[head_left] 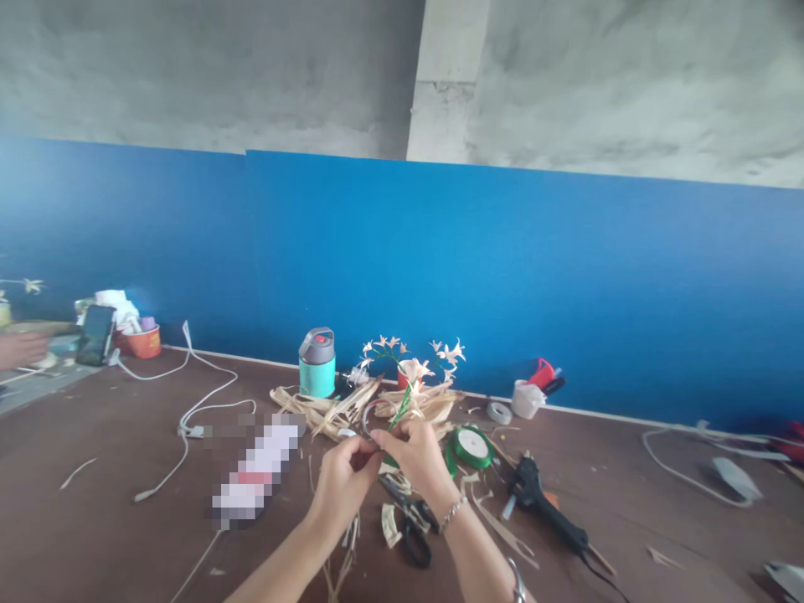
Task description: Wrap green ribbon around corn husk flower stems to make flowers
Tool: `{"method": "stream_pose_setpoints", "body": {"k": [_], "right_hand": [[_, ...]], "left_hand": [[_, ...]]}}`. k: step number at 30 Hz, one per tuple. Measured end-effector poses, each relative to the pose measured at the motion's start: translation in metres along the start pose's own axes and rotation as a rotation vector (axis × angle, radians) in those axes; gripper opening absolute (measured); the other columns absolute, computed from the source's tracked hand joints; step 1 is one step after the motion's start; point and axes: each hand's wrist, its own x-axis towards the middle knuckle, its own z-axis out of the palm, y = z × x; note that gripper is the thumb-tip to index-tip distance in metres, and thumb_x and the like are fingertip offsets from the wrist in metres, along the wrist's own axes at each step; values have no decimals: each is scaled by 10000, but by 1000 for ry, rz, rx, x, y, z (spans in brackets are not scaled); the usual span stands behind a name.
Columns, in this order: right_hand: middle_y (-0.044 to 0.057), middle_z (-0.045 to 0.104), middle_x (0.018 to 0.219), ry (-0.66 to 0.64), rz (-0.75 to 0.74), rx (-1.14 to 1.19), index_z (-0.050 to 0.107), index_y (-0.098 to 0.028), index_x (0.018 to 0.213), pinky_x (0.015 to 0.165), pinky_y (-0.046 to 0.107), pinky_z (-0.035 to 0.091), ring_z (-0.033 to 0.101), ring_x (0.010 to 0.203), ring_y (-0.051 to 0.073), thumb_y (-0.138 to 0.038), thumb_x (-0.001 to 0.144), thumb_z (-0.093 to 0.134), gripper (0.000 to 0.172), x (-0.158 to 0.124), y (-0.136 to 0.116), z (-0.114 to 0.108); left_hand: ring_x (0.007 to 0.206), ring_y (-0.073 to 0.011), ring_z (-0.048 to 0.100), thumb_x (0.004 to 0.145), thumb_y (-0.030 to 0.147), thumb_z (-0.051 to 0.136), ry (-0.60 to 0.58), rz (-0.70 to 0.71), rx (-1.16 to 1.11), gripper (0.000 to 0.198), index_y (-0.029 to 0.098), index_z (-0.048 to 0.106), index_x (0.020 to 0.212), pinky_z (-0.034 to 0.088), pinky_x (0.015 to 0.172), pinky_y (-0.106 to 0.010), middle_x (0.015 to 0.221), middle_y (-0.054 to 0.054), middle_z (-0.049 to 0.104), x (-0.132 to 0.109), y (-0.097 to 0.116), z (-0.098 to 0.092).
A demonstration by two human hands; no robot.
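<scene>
My left hand (342,484) and my right hand (415,455) meet over the brown table, both pinched on a small straw flower (414,371) with a green stem (399,410). The flower head stands above my right fingers. A thin curved wire or band arcs between the two hands. Under my hands lie black-handled scissors (411,523) and loose straw strips (327,410). A roll of green ribbon (472,446) sits just right of my right hand.
A teal flask (316,363), a bunch of finished straw flowers (440,352), a tape roll (499,412) and a white cup (526,399) line the blue wall. A black glue gun (546,502) lies right. White cables (194,402) trail left, where another person's hand (22,347) rests.
</scene>
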Motion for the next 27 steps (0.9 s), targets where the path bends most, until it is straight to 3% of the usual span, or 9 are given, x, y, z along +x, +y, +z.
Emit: {"method": "stream_pose_setpoints", "body": {"k": [3,6,9,17,23,27], "right_hand": [[-54,395,471,-55,-20,49,495,-168,476,482,238,297,372,505,102,-370,698,635,332,0,1,-1],[-26,536,548,-164,-35,113,649,-139,643,521,233,362,462,543,116,-383,717,630,255,2,3,-7],[9,634,636,-226,-36,160,707,-134,735,585,245,417,540,610,142,-359,703,639,238,3,6,-12],[-20,566,537,-160,-56,131,667,-130,625,544,241,366,476,537,120,-246,687,628,138,3,6,-7],[-9,577,585,-113,-75,157,633,-141,611,581,246,383,498,586,135,-253,684,625,134,0,2,-2],[-12,559,573,-162,-71,235,609,-146,622,554,241,370,476,558,123,-317,691,637,186,1,2,-3]], "left_hand": [[504,-130,432,637,282,691,8,-8,0,182,168,614,519,317,504,-227,497,17,530,0,3,-1],[442,-105,379,638,317,694,-7,-50,-21,218,164,603,513,276,458,-220,443,39,474,0,6,0],[405,-89,343,648,335,688,-32,-102,-49,239,165,582,517,238,427,-209,401,60,424,-1,7,0],[366,-65,303,619,331,717,-66,-186,-117,246,168,563,519,174,384,-203,392,77,408,-1,10,1],[354,-57,309,599,342,753,-104,-242,-217,285,161,551,514,171,390,-199,374,80,405,0,10,0],[362,-38,288,573,377,780,-196,-305,-355,346,160,514,528,155,390,-187,398,74,412,1,7,-2]]}}
